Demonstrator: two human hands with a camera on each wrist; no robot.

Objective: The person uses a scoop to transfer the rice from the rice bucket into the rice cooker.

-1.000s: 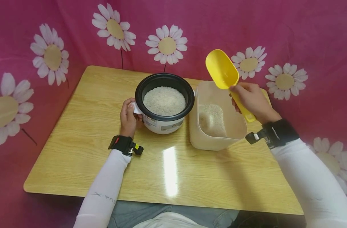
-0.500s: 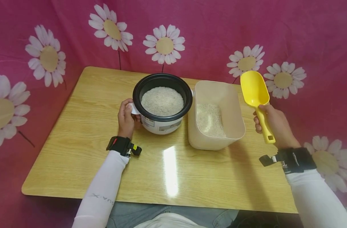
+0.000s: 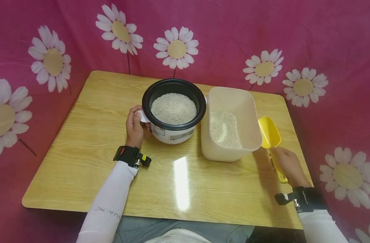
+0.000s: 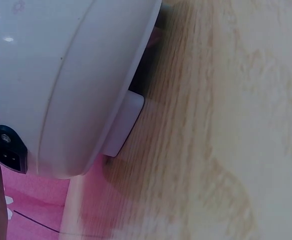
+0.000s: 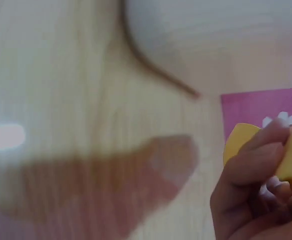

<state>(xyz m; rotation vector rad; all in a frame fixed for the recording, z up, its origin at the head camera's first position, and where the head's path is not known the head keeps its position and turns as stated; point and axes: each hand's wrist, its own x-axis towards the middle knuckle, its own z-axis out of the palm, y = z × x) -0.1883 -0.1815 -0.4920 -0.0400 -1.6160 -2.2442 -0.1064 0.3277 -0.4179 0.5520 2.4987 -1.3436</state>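
A white rice cooker [image 3: 178, 137] with a black rim stands mid-table, filled with white rice [image 3: 173, 109]. My left hand [image 3: 134, 127] grips its white side handle [image 3: 144, 116]. In the left wrist view, the cooker's pale body [image 4: 90, 80] shows a dark power socket [image 4: 8, 152] beside that hand. To the right, my right hand [image 3: 289, 164] holds a yellow scoop [image 3: 270, 132] by its handle, low over the table beside the cream bin [image 3: 222, 153]. The scoop's bowl looks empty. In the right wrist view, curled fingers [image 5: 248, 175] hold the yellow scoop handle.
Rice [image 3: 226, 130] covers the bottom of the bin, which stands close to the cooker's right side. The wooden table [image 3: 90, 135] has its right edge just beyond my right hand. A pink flowered cloth [image 3: 218, 40] hangs behind and at both sides.
My right hand has carried the scoop from above the bin out to the right, then down towards the table. The left hand keeps its hold on the cooker handle.
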